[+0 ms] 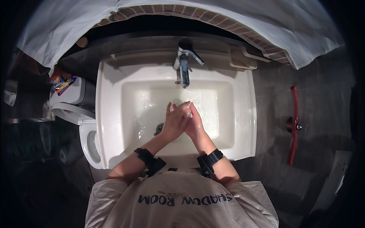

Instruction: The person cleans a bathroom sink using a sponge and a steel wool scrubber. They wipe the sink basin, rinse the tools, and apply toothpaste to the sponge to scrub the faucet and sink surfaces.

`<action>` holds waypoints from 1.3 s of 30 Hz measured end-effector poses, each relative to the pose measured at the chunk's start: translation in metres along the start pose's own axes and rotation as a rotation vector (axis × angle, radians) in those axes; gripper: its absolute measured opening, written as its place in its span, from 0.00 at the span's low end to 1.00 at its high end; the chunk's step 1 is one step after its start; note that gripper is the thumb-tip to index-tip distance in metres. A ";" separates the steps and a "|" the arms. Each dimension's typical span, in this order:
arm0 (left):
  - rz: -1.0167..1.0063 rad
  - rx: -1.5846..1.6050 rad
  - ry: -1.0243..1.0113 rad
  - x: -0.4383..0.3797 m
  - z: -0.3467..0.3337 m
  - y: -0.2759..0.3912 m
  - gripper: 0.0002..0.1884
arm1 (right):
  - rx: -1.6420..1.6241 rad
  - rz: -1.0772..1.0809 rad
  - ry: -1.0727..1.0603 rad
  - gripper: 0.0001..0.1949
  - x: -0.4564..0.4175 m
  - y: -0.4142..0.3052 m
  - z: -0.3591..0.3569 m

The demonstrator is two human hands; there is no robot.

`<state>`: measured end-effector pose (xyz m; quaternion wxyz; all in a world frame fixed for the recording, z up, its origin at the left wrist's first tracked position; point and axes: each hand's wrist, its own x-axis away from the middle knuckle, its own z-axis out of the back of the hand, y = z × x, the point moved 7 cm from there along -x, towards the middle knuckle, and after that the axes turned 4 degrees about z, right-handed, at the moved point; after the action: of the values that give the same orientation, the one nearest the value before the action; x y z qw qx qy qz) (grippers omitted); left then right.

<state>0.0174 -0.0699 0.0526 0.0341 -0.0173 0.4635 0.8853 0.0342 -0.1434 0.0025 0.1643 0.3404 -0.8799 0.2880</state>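
My left hand [177, 122] and my right hand [196, 121] meet over the washbasin [111, 114], just in front of the faucet. A small white item [188, 114] shows between them; whether it is cloth, soap or lather I cannot tell. The left hand lies partly across the right palm and hides most of that item. Below the hands, water [205, 114] with bright ripples stands in the bowl. A dark, mesh-like clump [159, 129] sits in the water by the left wrist, partly covered by that arm.
The chrome faucet [184, 71] juts over the bowl, its lever angled right. A soap dish [242, 61] occupies the back right corner. To the left stands a toilet [88, 142] with a detergent bag [64, 82] on its tank. A red bar [293, 125] is at right.
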 end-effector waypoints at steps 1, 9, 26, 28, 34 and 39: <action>-0.003 -0.009 -0.025 0.004 0.001 0.005 0.22 | 0.024 -0.005 0.104 0.26 0.003 -0.002 0.006; 0.073 0.077 0.031 0.026 0.029 0.022 0.36 | 0.005 0.198 0.380 0.13 0.014 -0.053 0.049; 0.027 0.336 0.074 0.029 0.025 -0.001 0.12 | 0.216 0.171 0.415 0.16 0.019 -0.068 0.009; 0.095 0.387 0.029 0.028 0.024 0.003 0.09 | 0.214 0.174 0.439 0.17 0.020 -0.068 0.013; 0.164 0.396 -0.017 0.029 0.012 0.001 0.08 | 0.202 0.163 0.528 0.16 0.022 -0.051 0.029; 0.183 0.328 -0.114 0.031 -0.001 0.003 0.08 | 0.164 0.139 0.578 0.18 0.027 -0.032 0.052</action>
<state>-0.0135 -0.0712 0.0520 -0.0178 0.0809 0.5985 0.7968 0.0324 -0.2083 -0.0122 0.3597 0.1954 -0.7917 0.4535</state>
